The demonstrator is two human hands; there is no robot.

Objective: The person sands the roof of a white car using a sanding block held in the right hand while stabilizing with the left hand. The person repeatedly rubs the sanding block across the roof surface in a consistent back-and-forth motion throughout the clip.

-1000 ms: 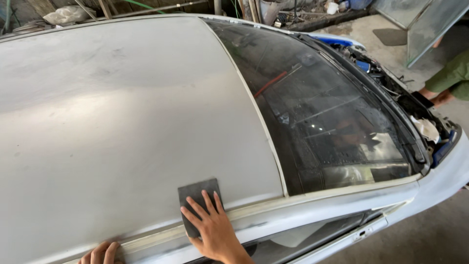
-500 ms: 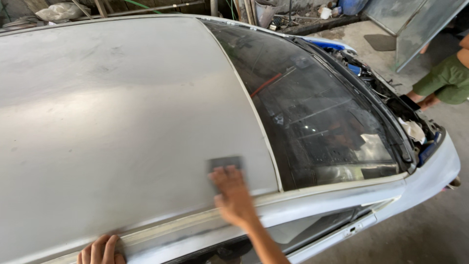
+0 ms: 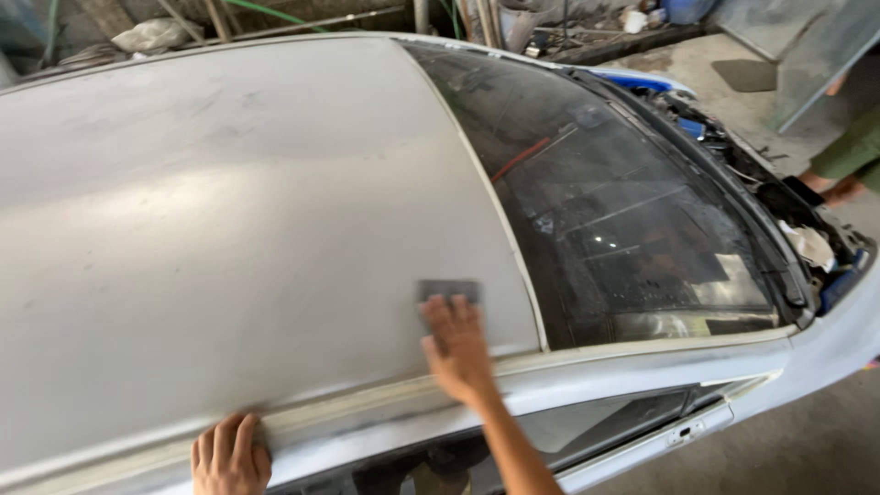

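A dull grey sanded car roof (image 3: pixel 229 220) fills most of the view. My right hand (image 3: pixel 456 344) lies flat on it near the front corner, fingers pressing a dark grey sheet of sandpaper (image 3: pixel 449 291) against the metal. My left hand (image 3: pixel 229 454) grips the roof's near edge rail (image 3: pixel 367 408) at the bottom of the view, fingers curled over it.
The dark windshield (image 3: pixel 623 220) slopes away to the right of the roof. Beyond it is the open engine bay (image 3: pixel 779 197). Another person's leg in green cloth (image 3: pixel 848 156) stands at the far right. Poles and clutter lie behind the car.
My right hand slid the sandpaper up the roof and toward the windshield. My left hand stayed on the edge rail.
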